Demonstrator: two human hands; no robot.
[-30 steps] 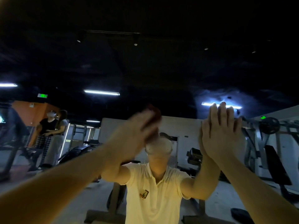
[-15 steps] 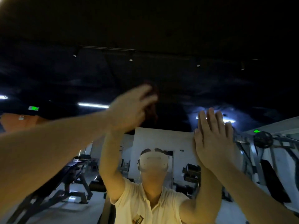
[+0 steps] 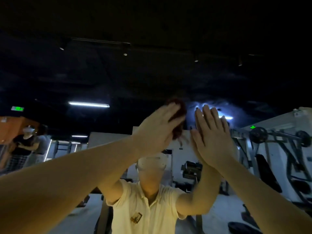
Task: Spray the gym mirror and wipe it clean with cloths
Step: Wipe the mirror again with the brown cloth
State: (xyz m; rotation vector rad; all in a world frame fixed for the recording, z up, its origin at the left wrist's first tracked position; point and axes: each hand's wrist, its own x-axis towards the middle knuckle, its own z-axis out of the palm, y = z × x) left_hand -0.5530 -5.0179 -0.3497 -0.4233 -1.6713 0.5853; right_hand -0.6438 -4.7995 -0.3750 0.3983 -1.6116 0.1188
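Observation:
The gym mirror (image 3: pixel 152 68) fills the whole view and reflects a dark ceiling and the gym behind me. My left hand (image 3: pixel 157 126) is raised at centre and presses a dark red cloth (image 3: pixel 179 115) flat against the glass, fingers stretched over it and blurred by motion. The cloth bunches out past the fingertips and hangs a little below them. Just to its right, my right hand (image 3: pixel 213 138) lies flat on the mirror with straight fingers pointing up, holding nothing. No spray bottle is in view.
My own reflection in a pale polo shirt (image 3: pixel 145 211) stands low at centre. Reflected weight machines and a barbell rack (image 3: pixel 276 137) are at the right. Two reflected people (image 3: pixel 28 146) stand at the far left, near an orange wall.
My left hand swept the cloth up the glass, then right and slightly down, ending close beside my right hand. The right hand stayed flat on the mirror. My view tilted.

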